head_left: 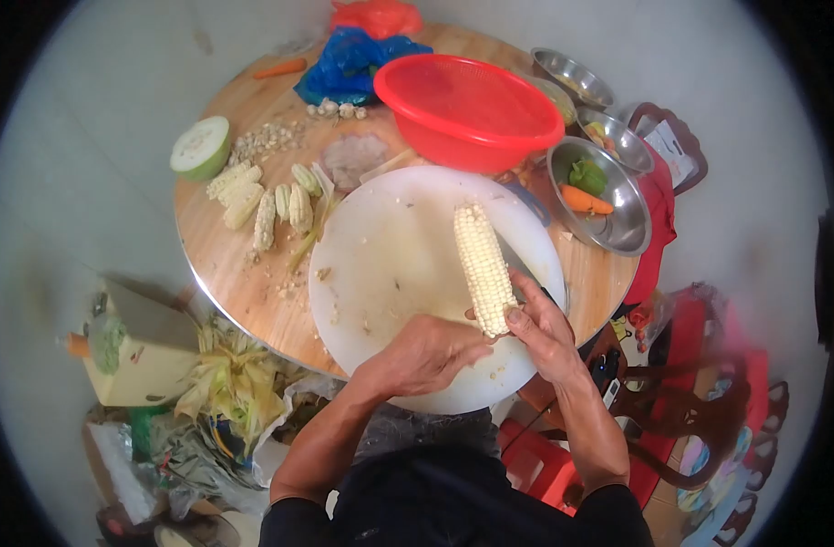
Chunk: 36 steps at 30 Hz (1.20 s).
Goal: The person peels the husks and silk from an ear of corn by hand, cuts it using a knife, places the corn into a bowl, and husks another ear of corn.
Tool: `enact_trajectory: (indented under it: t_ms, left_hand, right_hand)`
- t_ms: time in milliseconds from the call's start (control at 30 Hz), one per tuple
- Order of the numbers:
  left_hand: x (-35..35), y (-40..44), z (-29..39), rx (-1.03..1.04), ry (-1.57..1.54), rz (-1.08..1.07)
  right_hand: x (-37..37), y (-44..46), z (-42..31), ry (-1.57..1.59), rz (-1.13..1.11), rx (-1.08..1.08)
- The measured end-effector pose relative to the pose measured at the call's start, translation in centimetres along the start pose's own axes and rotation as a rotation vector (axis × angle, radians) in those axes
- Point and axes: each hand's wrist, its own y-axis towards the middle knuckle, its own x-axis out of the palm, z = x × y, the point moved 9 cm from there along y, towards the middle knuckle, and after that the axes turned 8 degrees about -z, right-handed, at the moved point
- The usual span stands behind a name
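An ear of corn [483, 269] with pale yellow kernels stands tilted over the round white cutting board [362, 246]. My right hand [546, 333] is wrapped round its lower end, thumb in front. Close beside that same end is my left hand [431, 354], its fingers curled together; whatever they pinch, if anything, is hidden. Small crumbs lie scattered on the board. Something dark shows behind my right fingers, too covered to name.
On the wooden table [221, 260] are several corn cobs [264, 219], garlic [335, 109], a cut green melon [201, 148], a blue bag [353, 68], a red basin [467, 109] and a steel bowl [631, 214] with a carrot [586, 201]. Corn husks [230, 374] lie below left.
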Motion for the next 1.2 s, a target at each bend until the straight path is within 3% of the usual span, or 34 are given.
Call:
enact_trajectory:
  t_ms: [33, 100, 167, 233, 267, 333, 433, 633, 700, 767, 900, 967, 1000, 1067, 1133, 1167, 1200]
  left_hand:
    - [-0.3, -0.4, 0.2, 0.008, 0.007, 0.001]
    - [0.2, -1.1, 0.6, 0.014, -0.267, -0.153]
    - [-0.9, -1.8, 1.3, 0.063, -0.232, -0.097]
    - [-2.6, -2.8, -0.5, -0.032, -0.300, 0.127]
    - [-2.4, -3.2, -0.9, -0.023, -0.285, 0.125]
    - [-2.6, -4.4, -4.2, -0.281, -0.093, 0.228]
    - [-2.7, -5.8, -5.6, -0.347, -0.082, 0.330]
    - [-2.9, -7.2, -6.3, -0.399, -0.021, 0.408]
    - [-3.1, -7.3, -6.4, -0.360, 0.027, 0.442]
    - [-3.0, -7.4, -6.3, -0.312, 0.032, 0.440]
    - [-3.3, -7.3, -5.7, -0.269, 0.076, 0.442]
    - [-3.2, -7.5, -6.0, -0.295, -0.010, 0.426]
    - [-3.4, -7.8, -5.8, -0.304, -0.007, 0.432]
    - [-4.0, -9.2, -5.8, -0.385, -0.038, 0.521]
    - [-2.8, -14.4, -10.4, -0.441, -0.291, 0.745]
    - [-6.0, -15.3, -6.3, -0.443, 0.062, 0.756]
    - [-7.1, -17.6, -5.9, -0.458, 0.010, 0.865]
  right_hand:
    - [0.3, 0.1, -0.8, -0.029, 0.000, -0.006]
    - [-0.1, 0.9, -2.2, -0.068, -0.002, -0.035]
    - [-2.6, 1.8, -4.5, -0.108, 0.097, -0.116]
    - [-4.5, 3.9, -9.3, -0.225, 0.180, -0.226]
    - [-5.3, 5.3, -11.3, -0.277, 0.223, -0.190]
    - [-7.8, 9.1, -13.9, -0.423, 0.292, -0.080]
    - [-11.8, 16.6, -15.8, -0.762, 0.398, -0.021]
    - [-18.0, 29.7, -9.6, -0.848, 0.204, 0.268]
    - [-18.7, 31.5, -8.0, -0.853, 0.231, 0.276]
    - [-19.4, 32.3, -5.9, -0.978, 0.239, 0.437]
    - [-20.5, 34.6, -3.0, -1.116, 0.078, 0.475]
    - [-19.8, 35.4, -3.0, -1.477, 0.010, 0.452]
    - [-19.9, 35.4, -2.9, -1.474, -0.001, 0.446]
    - [-19.3, 34.1, -4.2, -1.572, 0.015, 0.379]
    - [-21.9, 35.9, -3.7, -1.640, -0.085, 0.167]
    - [-22.3, 35.2, -6.0, -1.699, 0.144, -0.140]
    - [-21.4, 32.8, -8.3, -1.719, 0.371, -0.448]
